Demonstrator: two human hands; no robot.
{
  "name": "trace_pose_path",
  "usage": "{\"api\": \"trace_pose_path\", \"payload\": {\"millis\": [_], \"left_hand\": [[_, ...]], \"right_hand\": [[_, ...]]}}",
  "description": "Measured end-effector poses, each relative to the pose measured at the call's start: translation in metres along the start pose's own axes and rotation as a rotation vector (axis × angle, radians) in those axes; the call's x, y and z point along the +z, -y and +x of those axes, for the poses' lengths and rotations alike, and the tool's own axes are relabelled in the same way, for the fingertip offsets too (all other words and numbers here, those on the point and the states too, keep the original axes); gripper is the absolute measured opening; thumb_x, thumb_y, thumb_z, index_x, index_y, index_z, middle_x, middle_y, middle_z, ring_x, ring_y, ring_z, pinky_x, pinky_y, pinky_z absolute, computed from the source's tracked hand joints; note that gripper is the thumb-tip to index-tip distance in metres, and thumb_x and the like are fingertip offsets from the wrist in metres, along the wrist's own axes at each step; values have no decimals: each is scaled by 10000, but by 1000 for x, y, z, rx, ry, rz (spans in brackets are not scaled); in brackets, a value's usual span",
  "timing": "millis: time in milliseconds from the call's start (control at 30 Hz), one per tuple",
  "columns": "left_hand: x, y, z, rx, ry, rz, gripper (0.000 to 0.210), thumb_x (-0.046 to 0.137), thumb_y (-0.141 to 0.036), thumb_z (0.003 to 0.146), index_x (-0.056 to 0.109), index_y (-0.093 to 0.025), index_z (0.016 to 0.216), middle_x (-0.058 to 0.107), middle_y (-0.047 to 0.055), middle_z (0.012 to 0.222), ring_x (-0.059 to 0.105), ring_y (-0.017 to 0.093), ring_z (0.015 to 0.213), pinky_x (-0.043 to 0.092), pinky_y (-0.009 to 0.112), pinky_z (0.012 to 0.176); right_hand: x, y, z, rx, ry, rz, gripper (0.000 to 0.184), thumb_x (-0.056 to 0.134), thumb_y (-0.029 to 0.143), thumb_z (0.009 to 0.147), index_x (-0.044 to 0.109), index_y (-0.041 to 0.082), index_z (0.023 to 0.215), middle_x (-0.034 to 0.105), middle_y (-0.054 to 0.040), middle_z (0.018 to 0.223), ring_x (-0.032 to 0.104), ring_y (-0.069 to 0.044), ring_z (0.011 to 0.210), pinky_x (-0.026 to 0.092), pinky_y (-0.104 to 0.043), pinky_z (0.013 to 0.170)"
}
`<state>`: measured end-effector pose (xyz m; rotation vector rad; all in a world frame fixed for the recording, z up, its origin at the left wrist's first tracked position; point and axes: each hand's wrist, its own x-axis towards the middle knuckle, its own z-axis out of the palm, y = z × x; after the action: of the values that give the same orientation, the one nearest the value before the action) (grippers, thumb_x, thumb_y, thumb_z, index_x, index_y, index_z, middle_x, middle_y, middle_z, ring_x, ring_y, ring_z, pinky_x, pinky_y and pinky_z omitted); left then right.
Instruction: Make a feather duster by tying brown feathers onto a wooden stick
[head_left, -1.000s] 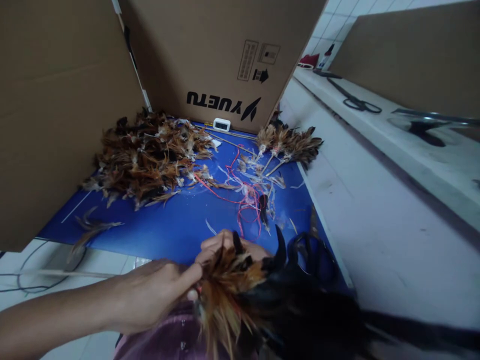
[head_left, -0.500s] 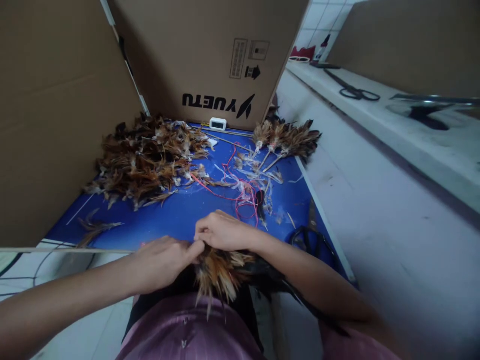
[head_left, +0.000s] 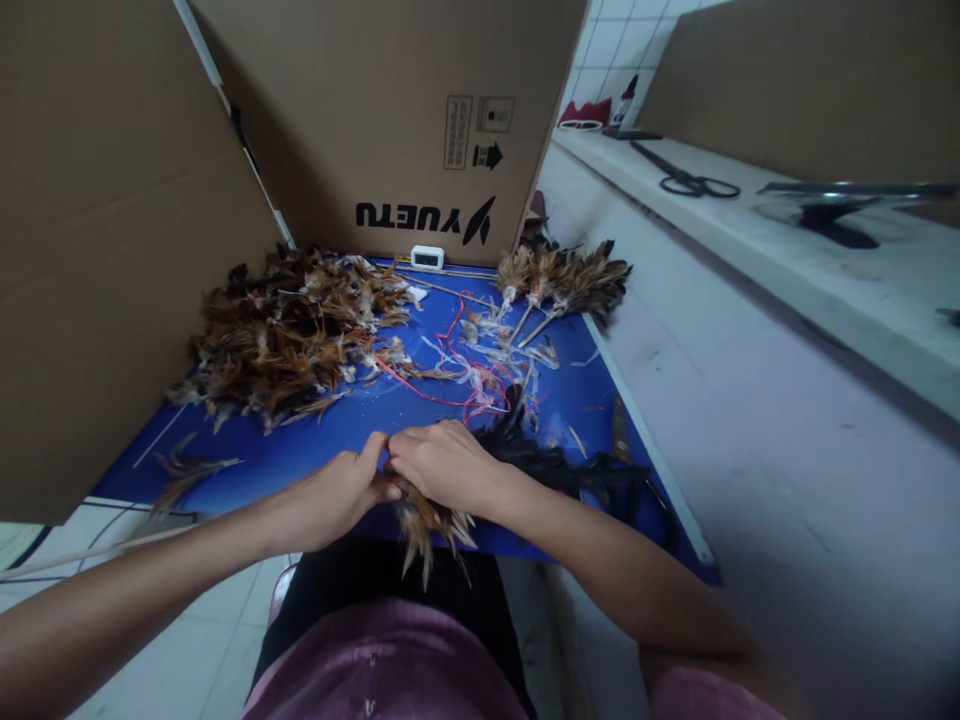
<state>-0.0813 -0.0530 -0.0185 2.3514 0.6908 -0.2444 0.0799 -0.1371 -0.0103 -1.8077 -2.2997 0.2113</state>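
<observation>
Both my hands meet at the table's near edge, round a feather duster (head_left: 431,530). Brown and tan feathers hang below my fingers, and long black feathers spread to the right behind my right forearm. A thin pale stick (head_left: 112,548) runs out to the left behind my left forearm. My left hand (head_left: 337,495) is closed with thumb and fingers pinched at the duster's binding point. My right hand (head_left: 442,462) is closed over the top of the feathers, knuckles up. What lies between the fingertips is hidden.
A heap of brown feather bundles (head_left: 292,330) lies left on the blue table (head_left: 360,415). Pink string (head_left: 450,345) tangles mid-table. Several feathered sticks (head_left: 570,280) lie far right. Cardboard (head_left: 315,120) walls the back and left. Scissors (head_left: 694,184) rest on the ledge (head_left: 810,250).
The duster has swung so its black feathers now lie over the table's right side instead of below my right forearm. The stick's left end has dipped. My hands stay close together.
</observation>
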Motion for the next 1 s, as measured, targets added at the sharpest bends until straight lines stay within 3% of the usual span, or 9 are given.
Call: {"api": "trace_pose_path", "payload": {"millis": [167, 267, 400, 567, 767, 1000], "left_hand": [[0, 8, 15, 120, -67, 14, 172, 443, -320, 870, 548, -183, 870, 674, 63, 808, 607, 189, 667, 380, 279, 587], [-4, 8, 19, 181, -74, 24, 198, 430, -257, 864, 575, -171, 761, 670, 64, 756, 589, 168, 624, 382, 270, 581], [-9, 10, 24, 215, -123, 75, 219, 395, -236, 876, 539, -168, 726, 650, 64, 704, 568, 162, 589, 361, 264, 549], [-24, 18, 30, 181, -264, 172, 245, 361, -333, 934, 524, -175, 841, 659, 67, 742, 617, 182, 655, 384, 265, 580], [-62, 23, 24, 10, -353, 529, 269, 298, -333, 955, 512, -174, 990, 668, 99, 731, 669, 264, 683, 414, 300, 566], [-99, 51, 14, -174, -447, 714, 323, 251, -329, 957, 516, -153, 1016, 662, 138, 724, 680, 326, 709, 465, 359, 589]], "right_hand": [[-6, 6, 3, -137, 28, -258, 210, 384, 148, 932, 588, 119, 972, 666, -107, 888, 635, -217, 762, 432, -297, 559], [-9, 7, 5, -168, 6, -337, 204, 380, 110, 917, 581, 111, 953, 658, -118, 871, 636, -228, 760, 454, -311, 546], [-16, 6, 5, -148, 15, -382, 199, 380, 112, 915, 578, 105, 933, 655, -128, 857, 640, -226, 745, 453, -314, 555], [-37, 4, 2, -56, -45, -420, 210, 377, 119, 919, 586, 119, 924, 657, -113, 863, 632, -197, 740, 385, -283, 557], [-74, -18, -9, 22, -293, -447, 211, 429, 187, 933, 619, 175, 841, 664, -26, 756, 607, -140, 663, 283, -267, 526], [-99, -49, -43, 91, -549, -329, 284, 423, 304, 956, 662, 186, 857, 710, -34, 819, 647, -138, 725, 409, -242, 640]]}}
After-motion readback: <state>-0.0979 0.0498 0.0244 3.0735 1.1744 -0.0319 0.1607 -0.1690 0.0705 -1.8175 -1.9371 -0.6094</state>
